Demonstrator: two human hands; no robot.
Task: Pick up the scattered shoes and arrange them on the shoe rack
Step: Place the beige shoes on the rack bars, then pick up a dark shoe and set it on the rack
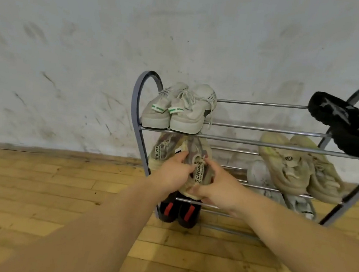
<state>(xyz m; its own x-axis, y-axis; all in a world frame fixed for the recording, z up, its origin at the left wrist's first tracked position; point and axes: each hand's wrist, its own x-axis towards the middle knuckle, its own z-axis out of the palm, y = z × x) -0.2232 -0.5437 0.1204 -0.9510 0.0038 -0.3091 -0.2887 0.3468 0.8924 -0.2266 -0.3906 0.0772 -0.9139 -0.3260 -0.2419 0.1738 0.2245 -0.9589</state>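
- Shoe rack (262, 142): a metal frame of horizontal bars with curved dark end pieces, standing on a wood-block floor (46, 188) against a scuffed pale wall (95, 38).
- Top tier, left end: a pair of white sneakers (178, 108) with green heel tabs, heels toward the camera, side by side and touching.
- Top tier, right end: a black fuzzy slipper (348, 124) lying across the bars.
- Middle tier, left end: a beige lettered shoe (194, 170) held at its heel by both hands; its mate (161, 151) sits just beside it on the left.
- Left hand (173, 171): fingers curled around the left side of the heel, thumb on top.
- Right hand (217, 189): thumb and fingers pinching the heel's right side and sole edge (the fingertips beneath are partly hidden).
- Middle tier, right: a pair of tan sneakers (299, 168), tilted toes-up against the rear bars.
- Lower tier, left: a pair of black shoes with red heel tabs (179, 211), directly below the hands.
- Lower tier, right: pale shoes (260, 175), largely hidden behind the tan pair.
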